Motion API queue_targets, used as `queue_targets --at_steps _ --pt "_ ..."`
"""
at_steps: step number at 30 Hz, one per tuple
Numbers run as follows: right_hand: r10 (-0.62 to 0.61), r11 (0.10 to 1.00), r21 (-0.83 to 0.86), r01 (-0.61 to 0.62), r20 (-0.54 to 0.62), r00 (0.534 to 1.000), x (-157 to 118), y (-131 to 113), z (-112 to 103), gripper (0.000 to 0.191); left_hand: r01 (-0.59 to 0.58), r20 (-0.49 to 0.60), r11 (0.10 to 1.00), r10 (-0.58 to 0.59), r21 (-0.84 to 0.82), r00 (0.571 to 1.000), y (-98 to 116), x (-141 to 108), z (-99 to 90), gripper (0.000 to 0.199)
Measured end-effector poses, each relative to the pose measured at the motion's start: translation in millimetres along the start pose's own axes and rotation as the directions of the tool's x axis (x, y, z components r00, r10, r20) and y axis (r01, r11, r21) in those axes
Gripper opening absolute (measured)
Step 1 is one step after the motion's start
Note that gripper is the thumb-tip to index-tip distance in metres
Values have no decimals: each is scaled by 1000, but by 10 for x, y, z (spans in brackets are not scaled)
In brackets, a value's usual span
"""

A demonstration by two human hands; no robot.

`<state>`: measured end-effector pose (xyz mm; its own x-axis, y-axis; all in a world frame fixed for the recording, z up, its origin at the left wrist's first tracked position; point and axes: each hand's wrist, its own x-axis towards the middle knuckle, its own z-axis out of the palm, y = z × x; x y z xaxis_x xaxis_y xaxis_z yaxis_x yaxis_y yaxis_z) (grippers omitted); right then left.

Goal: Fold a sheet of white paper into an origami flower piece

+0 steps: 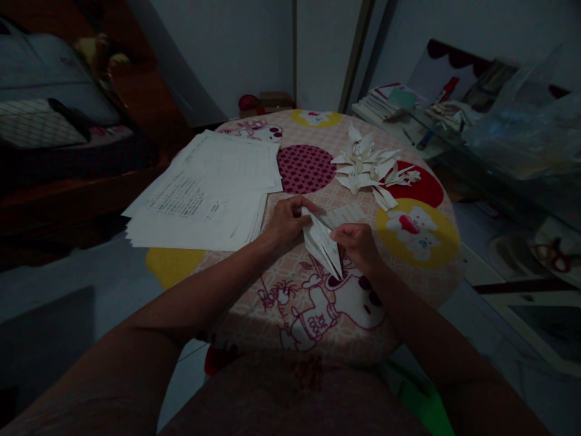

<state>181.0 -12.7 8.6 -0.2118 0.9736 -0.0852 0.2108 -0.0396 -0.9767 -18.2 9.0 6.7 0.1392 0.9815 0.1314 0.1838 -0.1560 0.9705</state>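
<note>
A piece of white paper folded into a long pointed kite shape (321, 243) is held between my two hands over the round table. My left hand (290, 219) pinches its upper left end between thumb and fingers. At its right edge, the fingers of my right hand (358, 242) are closed on a layer of the paper. The narrow tip points down toward me, with its folded layers slightly apart. Just behind my hands lies a flat printed paper piece (347, 213). Several folded paper flowers (363, 163) are grouped farther back on the right.
A stack of printed sheets (204, 188) covers the table's left side. The patterned tablecloth (281, 278) has cartoon figures. On the right, a glass-topped stand (490, 175) carries papers and a plastic bag (517, 127). A wooden seat with bags (49, 121) stands at left.
</note>
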Motion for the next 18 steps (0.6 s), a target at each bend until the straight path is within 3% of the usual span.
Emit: queue_targets --at_steps 3,5,9,11,13,18 --pt "49 999 -3 -49 29 998 19 -5 -31 23 79 -86 992 -87 -94 992 17 5 -45 15" --pt "100 995 -17 -99 57 993 42 -15 -62 23 78 -84 992 -86 -103 993 57 6 -96 16" --pt "162 980 -130 -148 110 981 107 -34 -123 19 29 97 998 -23 -57 995 90 29 -207 25" --pt "115 964 -252 -89 90 989 134 -38 -136 18 -4 213 1000 5 -7 977 50 57 -235 34" --pt "22 922 -386 -1 51 998 146 -40 -136 17 -34 249 998 20 50 968 -8 89 -230 34" --pt "-113 786 -613 76 -21 993 91 -71 -116 10 -49 152 965 10 259 988 -54 125 -141 22"
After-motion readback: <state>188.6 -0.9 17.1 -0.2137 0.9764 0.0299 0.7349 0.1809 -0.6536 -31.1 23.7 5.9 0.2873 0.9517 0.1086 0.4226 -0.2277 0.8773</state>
